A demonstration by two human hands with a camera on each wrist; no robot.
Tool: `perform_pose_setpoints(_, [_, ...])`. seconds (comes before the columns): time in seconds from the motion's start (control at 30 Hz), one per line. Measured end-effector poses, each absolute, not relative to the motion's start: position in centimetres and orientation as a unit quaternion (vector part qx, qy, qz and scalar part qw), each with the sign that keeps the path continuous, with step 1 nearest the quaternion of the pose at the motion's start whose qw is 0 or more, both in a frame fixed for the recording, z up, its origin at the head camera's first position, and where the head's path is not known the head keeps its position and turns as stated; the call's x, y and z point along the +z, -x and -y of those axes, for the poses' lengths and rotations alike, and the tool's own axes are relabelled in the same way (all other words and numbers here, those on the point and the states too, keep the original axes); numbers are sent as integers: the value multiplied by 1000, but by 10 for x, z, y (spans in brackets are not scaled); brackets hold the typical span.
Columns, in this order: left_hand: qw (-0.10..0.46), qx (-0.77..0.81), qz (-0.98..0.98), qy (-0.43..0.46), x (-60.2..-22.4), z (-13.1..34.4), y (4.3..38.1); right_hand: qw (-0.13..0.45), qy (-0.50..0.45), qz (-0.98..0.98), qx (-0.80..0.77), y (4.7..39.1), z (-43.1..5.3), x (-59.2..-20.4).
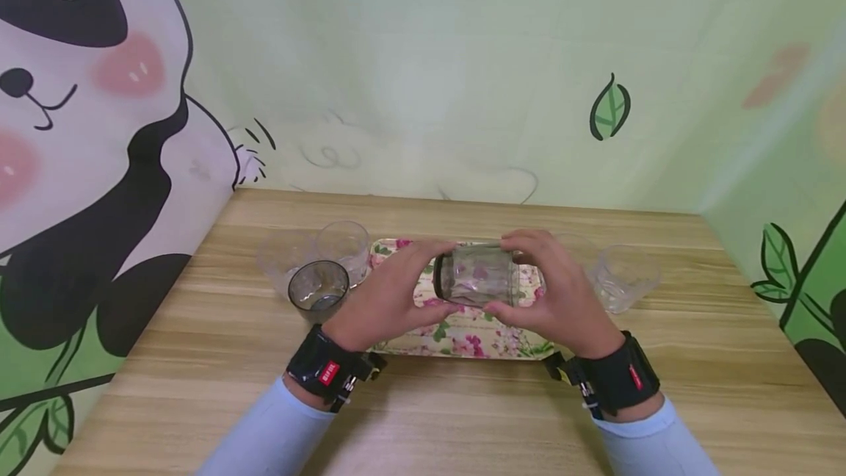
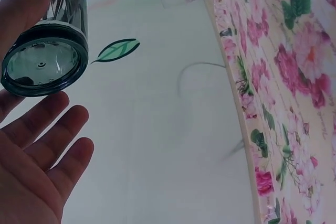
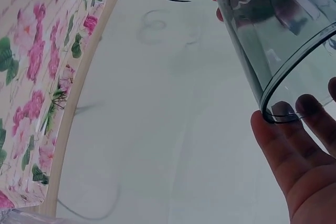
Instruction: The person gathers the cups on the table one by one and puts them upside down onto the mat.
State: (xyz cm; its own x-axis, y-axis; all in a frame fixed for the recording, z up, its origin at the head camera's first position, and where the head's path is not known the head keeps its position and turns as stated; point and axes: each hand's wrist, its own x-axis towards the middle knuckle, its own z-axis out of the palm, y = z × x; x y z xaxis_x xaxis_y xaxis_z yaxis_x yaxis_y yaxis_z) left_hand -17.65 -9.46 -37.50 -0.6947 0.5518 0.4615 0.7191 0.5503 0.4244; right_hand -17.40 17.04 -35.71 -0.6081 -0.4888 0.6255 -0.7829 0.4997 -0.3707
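From the near side of the worktop (image 1: pixel 463 417), the head view looks forward and down over left hand (image 1: pixel 390 291) and right hand (image 1: pixel 562 298). Each wrist view, close and tipped sideways, faces the far wall (image 1: pixel 429 94); all three share glass (image 1: pixel 479 275) and tray (image 1: pixel 423 345).

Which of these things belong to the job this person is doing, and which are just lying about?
Likely in the job: held glass, left hand, right hand, tray.

Seemingly just standing about: dark glass, left clear glasses, right clear glasses.
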Motion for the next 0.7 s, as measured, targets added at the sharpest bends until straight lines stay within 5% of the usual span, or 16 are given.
perform_pose_setpoints(0.33, [120, -330, 857, 377, -369, 97, 175, 232, -399, 818, 344, 173, -166, -357])
perform_pose_setpoints(0.7, [158, -327, 830, 423, -369, 103, 176, 216, -403, 822, 339, 170, -167, -359])
